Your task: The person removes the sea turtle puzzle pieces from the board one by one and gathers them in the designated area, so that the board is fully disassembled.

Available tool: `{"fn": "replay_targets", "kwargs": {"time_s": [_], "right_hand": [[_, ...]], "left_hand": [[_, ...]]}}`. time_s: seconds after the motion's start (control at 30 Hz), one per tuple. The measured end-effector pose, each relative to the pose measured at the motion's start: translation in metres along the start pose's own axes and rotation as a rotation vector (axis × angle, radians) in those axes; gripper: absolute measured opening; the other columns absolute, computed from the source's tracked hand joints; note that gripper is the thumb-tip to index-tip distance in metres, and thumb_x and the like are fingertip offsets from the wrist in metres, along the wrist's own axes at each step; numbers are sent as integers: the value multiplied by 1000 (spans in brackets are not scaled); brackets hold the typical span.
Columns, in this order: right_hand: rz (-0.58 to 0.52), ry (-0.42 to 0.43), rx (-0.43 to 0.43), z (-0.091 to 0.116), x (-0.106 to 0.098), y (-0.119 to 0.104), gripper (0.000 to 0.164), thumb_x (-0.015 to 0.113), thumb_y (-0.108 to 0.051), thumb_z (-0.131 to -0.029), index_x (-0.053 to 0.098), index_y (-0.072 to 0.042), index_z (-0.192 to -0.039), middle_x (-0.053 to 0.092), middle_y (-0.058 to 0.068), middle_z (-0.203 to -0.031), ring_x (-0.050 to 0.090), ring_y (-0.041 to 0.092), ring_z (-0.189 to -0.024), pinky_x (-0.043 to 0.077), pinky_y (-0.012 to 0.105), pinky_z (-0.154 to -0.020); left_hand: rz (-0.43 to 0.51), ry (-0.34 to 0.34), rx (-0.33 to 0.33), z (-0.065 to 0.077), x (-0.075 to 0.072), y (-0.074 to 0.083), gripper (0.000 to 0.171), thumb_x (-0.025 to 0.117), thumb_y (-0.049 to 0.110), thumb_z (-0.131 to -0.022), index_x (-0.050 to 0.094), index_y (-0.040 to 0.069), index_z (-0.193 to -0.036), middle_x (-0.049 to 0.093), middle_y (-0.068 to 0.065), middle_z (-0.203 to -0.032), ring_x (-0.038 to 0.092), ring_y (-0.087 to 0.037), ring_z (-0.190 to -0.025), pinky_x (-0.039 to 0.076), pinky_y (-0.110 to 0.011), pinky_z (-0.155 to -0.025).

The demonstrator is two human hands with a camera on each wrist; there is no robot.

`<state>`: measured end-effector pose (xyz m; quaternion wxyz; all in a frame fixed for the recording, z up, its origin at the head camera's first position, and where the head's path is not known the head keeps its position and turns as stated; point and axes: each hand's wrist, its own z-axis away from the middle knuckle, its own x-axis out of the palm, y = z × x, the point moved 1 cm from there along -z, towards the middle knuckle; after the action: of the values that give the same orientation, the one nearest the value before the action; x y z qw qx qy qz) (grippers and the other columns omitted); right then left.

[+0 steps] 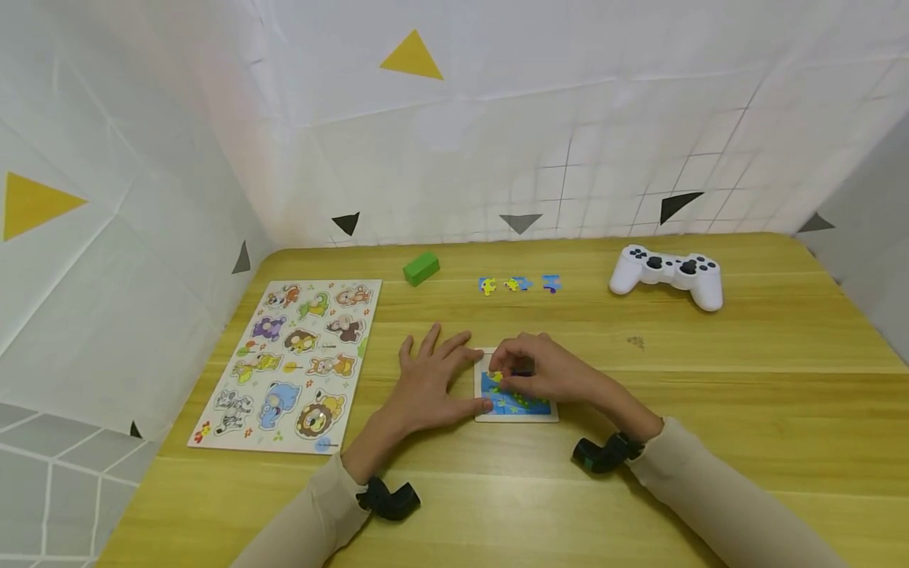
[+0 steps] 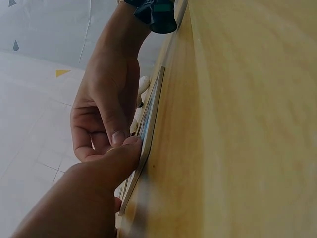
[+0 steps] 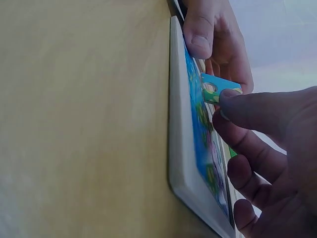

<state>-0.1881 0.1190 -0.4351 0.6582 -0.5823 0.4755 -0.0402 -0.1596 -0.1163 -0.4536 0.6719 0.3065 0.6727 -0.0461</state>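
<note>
A small jigsaw tray (image 1: 516,419) with a pale rim and a mostly blue picture lies flat on the table. My right hand (image 1: 543,367) is over its upper part, pinching a blue, yellow and green puzzle piece (image 3: 213,82) between thumb and forefinger. In the right wrist view the piece stands tilted up from the picture, its lower edge right at the board. My left hand (image 1: 429,386) is spread along the tray's left side, its thumb on the lower left and its forefinger at the upper left corner. The right hand hides part of the picture.
Beyond the tray lie three loose puzzle pieces (image 1: 518,283) in a row. A green block (image 1: 422,269) sits left of them and a white game controller (image 1: 666,274) at the back right. An animal peg board (image 1: 291,367) covers the table's left side. White cloth walls (image 1: 454,173) surround the table.
</note>
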Motion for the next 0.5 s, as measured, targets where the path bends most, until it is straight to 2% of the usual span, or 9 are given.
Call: {"fn": "replay_targets", "kwargs": {"time_s": [0.33,0.5], "right_hand": [[-94,-1,107,1,-4,0,16,70,-9,-96,69,-14,-111,70,4,-83,59,12,-59,54,25,-62],[-116,16,104,2,-5,1,18,70,-9,-96,70,-13,-114,74,4,-85,64,15,-63,55,26,-63]], "left_hand": [[-2,1,5,0,0,0,73,62,76,-81,55,37,-142,36,5,-165,14,-41,-158,8,-75,-116],[3,-5,4,0,0,0,74,61,76,-82,55,36,-143,36,5,-165,14,-42,-158,8,-75,-116]]}}
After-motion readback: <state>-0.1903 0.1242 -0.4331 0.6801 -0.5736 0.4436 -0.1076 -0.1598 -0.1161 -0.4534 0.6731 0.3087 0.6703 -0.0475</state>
